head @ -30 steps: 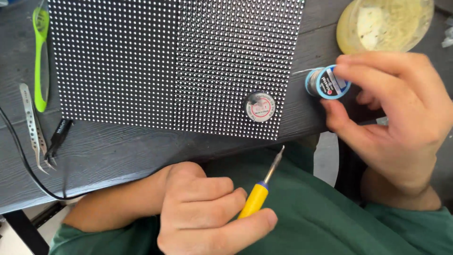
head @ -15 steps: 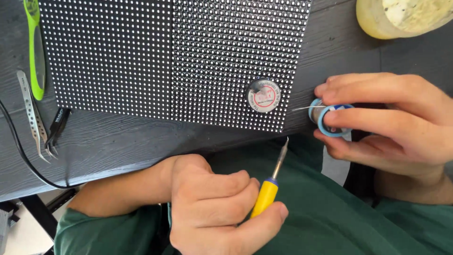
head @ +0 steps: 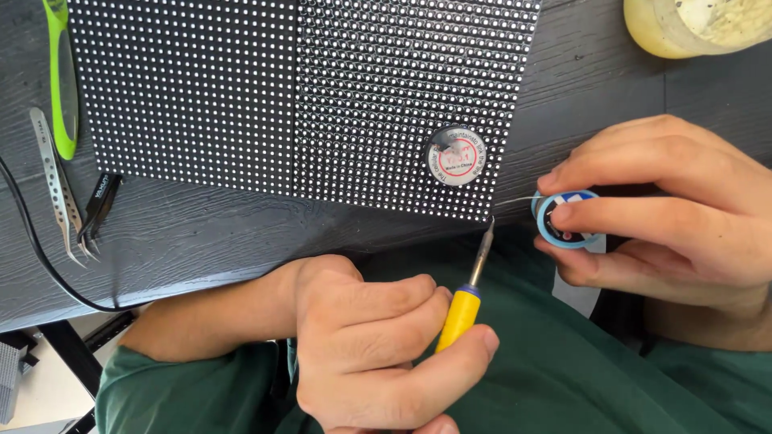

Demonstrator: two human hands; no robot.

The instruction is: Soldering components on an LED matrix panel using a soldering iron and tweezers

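Yellowish residue is sitting in the translucent jar (head: 693, 26) at the one o'clock corner of the dark wooden tabletop (head: 241, 233); its contents are too blurred to name. Below it, at about three o'clock, the right hand (head: 675, 213) is pinching a small blue-rimmed solder spool (head: 565, 219) between thumb and fingers, with the index finger lying across the spool's face and a thin wire leading off toward nine o'clock, ending near the corner of the LED matrix panel (head: 305, 96). That black panel, dotted with white points, is filling the twelve o'clock area and lying flat. A round white sticker with red print (head: 456, 155) is sitting on the panel near its five o'clock corner.

At six o'clock the left hand (head: 378, 345) is curling into a closed fist around the yellow handle of a soldering iron (head: 466, 297), whose metal shaft is pointing toward twelve o'clock, with its tip touching or just beside the panel's lower edge close to the wire end.

At nine o'clock, steel tweezers (head: 52, 181) and black tweezers (head: 100, 209) are lying side by side, a black cable (head: 36, 257) is curving past them, and a green-handled tool (head: 63, 76) is lying at ten o'clock.
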